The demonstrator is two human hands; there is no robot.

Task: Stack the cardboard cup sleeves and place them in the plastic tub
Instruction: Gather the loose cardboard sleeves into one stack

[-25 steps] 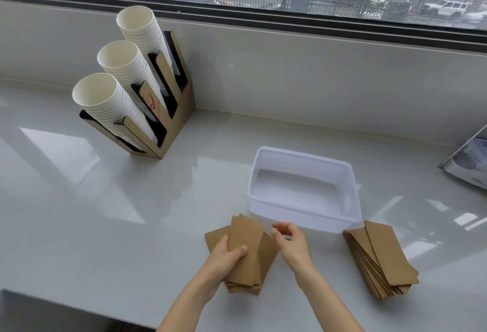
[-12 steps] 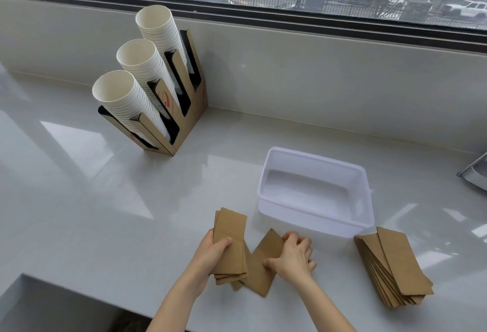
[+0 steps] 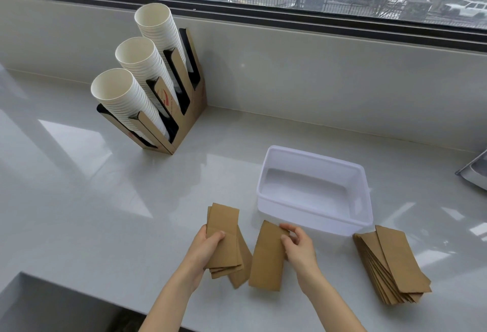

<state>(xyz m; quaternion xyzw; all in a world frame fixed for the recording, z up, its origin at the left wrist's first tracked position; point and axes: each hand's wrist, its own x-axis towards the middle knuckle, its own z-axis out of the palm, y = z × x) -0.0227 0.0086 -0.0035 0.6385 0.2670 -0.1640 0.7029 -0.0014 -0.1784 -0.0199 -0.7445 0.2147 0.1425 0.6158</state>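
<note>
Near the worktop's front edge: left hand (image 3: 208, 247) is clamping a small stack of cardboard cup sleeves (image 3: 224, 239); right hand (image 3: 300, 250) is pinching a single sleeve (image 3: 267, 258).
Handling: light, flat, likely slippery; gripping the long edges looks best.
Tub: plastic tub (image 3: 313, 213) is sitting empty just behind.
Spare pile: fanned sleeve pile (image 3: 392, 263) is waiting at right.
Surroundings: glossy worktop (image 3: 105, 200), cup dispenser (image 3: 158, 89), window.

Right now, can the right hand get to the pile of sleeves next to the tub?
Probably yes. The pile of sleeves lies in the open beside the right hand with nothing between, but that hand's grip holds a single sleeve, so it is busy.
</note>
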